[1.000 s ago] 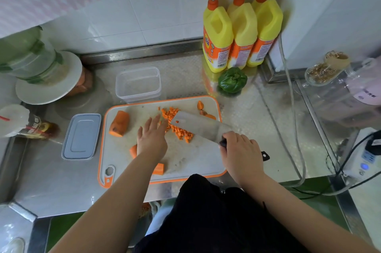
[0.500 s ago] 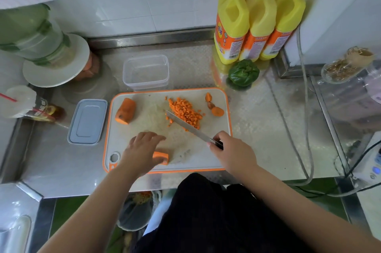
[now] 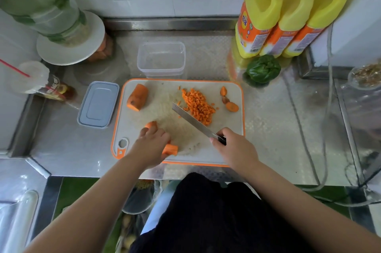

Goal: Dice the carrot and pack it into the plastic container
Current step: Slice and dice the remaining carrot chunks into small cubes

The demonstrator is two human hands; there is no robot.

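Orange-rimmed board [image 3: 226,149] sits on the steel counter [image 3: 278,129], near edge closest to me. My left hand [image 3: 151,145] is on the board's near-left part, fingers curled over a carrot piece [image 3: 170,149]; orange shows at both ends of the hand, so it grips that piece. My right hand [image 3: 234,147] is wrapped round the knife [image 3: 193,122] handle; the blade runs up-left from it, its tip just beside the dice. Can't tell if the edge touches the board.

Diced carrot [image 3: 198,106] lies in a heap mid-right on the board, right of the blade. Carrot chunk [image 3: 137,97] lies far-left on the board, well apart from the heap. Three end scraps [image 3: 232,106] sit at the far-right corner.

Lid [image 3: 98,104] lies flat on the counter just left of the board. Clear container [image 3: 161,59] stands just past the board's far edge, no carrot visible in it. Green pepper [image 3: 262,69] and three yellow bottles [image 3: 288,15] are far right against the wall.
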